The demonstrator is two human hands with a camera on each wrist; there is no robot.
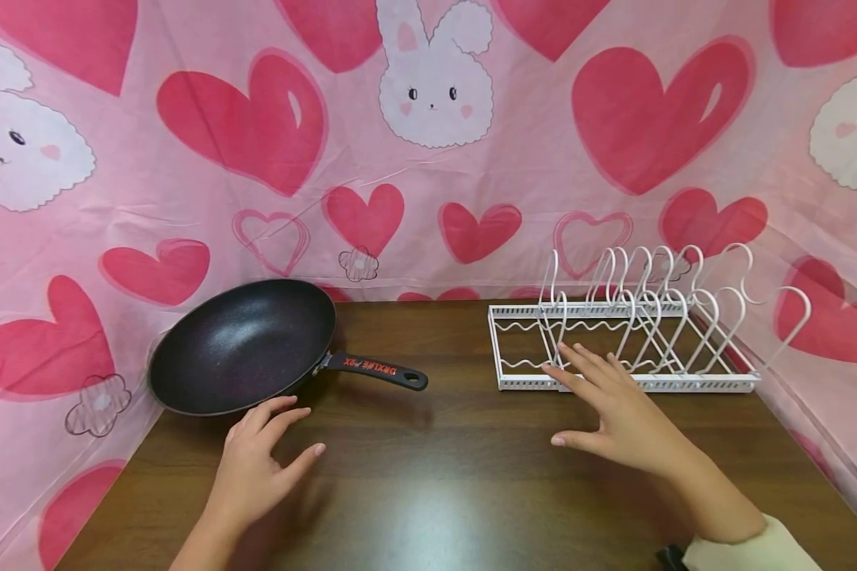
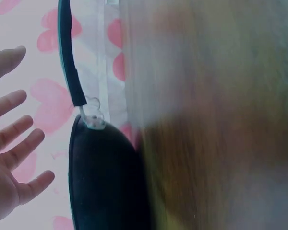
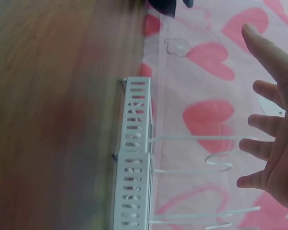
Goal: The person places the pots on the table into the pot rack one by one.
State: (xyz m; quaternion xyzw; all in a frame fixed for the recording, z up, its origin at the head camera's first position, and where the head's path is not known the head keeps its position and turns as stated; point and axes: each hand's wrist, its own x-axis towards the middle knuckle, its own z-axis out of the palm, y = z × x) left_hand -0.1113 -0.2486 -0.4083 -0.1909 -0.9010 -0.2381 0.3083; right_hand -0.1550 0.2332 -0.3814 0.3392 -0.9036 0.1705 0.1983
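Observation:
A black frying pan (image 1: 246, 345) sits at the left of the table, its handle (image 1: 378, 370) pointing right. Just in front of the pan hovers my left hand (image 1: 257, 456), fingers spread and holding nothing. The left wrist view shows the pan's dark side (image 2: 108, 177) beyond those fingers. At the right stands a white wire rack (image 1: 628, 384) with several upright loops. My right hand (image 1: 617, 412) is over the rack's front edge, fingers extended, with nothing held. In the right wrist view the rack's slotted rail (image 3: 133, 187) lies beside the hand; whether they touch I cannot tell.
A brown wooden table (image 1: 428, 468) carries both things. Behind and at the sides hangs a pink cloth (image 1: 414, 174) with hearts and rabbits. The pan lies close to the left cloth, the rack close to the right.

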